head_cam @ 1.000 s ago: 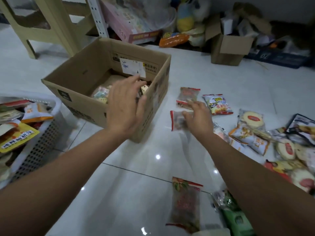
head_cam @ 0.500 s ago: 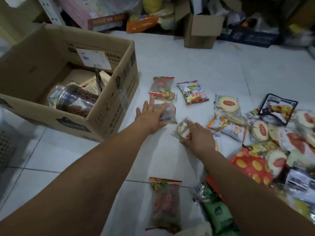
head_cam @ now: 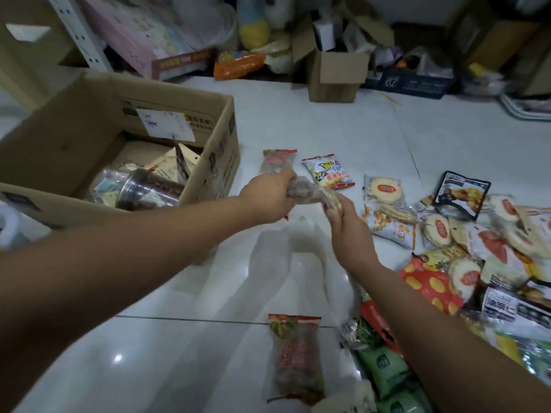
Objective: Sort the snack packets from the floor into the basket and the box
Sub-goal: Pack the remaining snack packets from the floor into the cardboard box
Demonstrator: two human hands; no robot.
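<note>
My left hand (head_cam: 268, 196) grips a clear packet with brownish contents (head_cam: 302, 190), held above the floor just right of the cardboard box (head_cam: 219, 162). My right hand (head_cam: 347, 225) pinches a small pale packet (head_cam: 332, 199) that touches the end of the left hand's packet. The open box holds a clear jar (head_cam: 149, 189) and several packets. On the tiles beyond my hands lie a red-topped clear packet (head_cam: 278, 159) and a yellow-and-white packet (head_cam: 328, 172). Only a white edge at the far left (head_cam: 7, 222) may be the basket.
A heap of snack packets (head_cam: 465, 242) covers the floor on the right. A long clear packet (head_cam: 295, 359) and green packets (head_cam: 384, 368) lie near me. Small cardboard boxes (head_cam: 334, 76) and clutter line the back wall.
Both hands have lifted their packets off the floor and brought them together. The left hand, flat on its packet before, now grips it.
</note>
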